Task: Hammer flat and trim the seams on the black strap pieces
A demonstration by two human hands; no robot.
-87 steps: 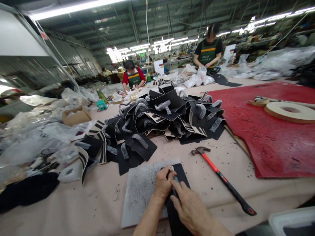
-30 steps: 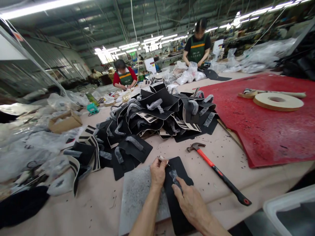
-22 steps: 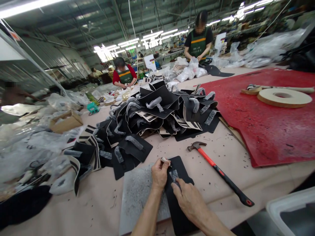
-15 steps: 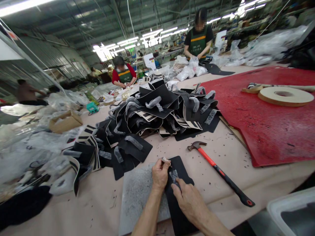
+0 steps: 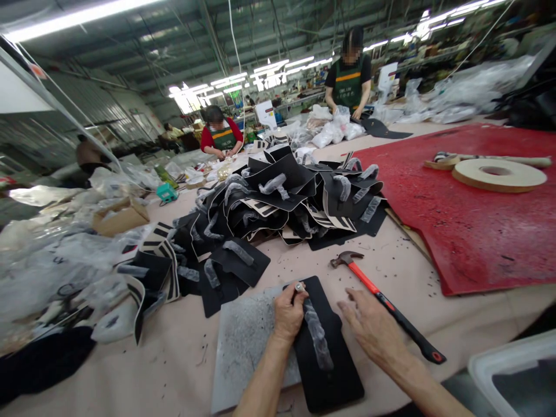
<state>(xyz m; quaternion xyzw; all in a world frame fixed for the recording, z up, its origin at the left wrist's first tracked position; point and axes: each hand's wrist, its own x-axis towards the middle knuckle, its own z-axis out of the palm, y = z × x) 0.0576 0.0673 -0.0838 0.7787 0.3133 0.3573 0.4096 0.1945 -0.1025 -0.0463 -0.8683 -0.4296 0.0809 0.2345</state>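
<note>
My left hand (image 5: 289,313) pinches a short, light-coloured metal rod (image 5: 299,286) upright at the top end of a plastic-wrapped strap. That strap (image 5: 318,336) lies lengthwise on a black panel (image 5: 343,379) with a notched edge. Part of the panel rests on a grey, speckled slab (image 5: 243,347). My right hand (image 5: 371,324) is off the panel, fingers spread and a little blurred, with nothing in it. Just beyond those fingers lies a claw hammer (image 5: 369,281) with a red and black handle, not touched as far as I can see.
A heap of black panels (image 5: 278,197) with wrapped straps stands ahead. To the right are a red sheet (image 5: 460,231) and a tape roll (image 5: 499,172). Clear plastic bags (image 5: 73,278) fill the left. Two co-workers stand across the table. A whitish bin (image 5: 512,359) sits lower right.
My right hand has left the strap and moved right towards the hammer, its fingers opening. The rod in my left hand now stands upright at the strap's end. The strap is fully uncovered.
</note>
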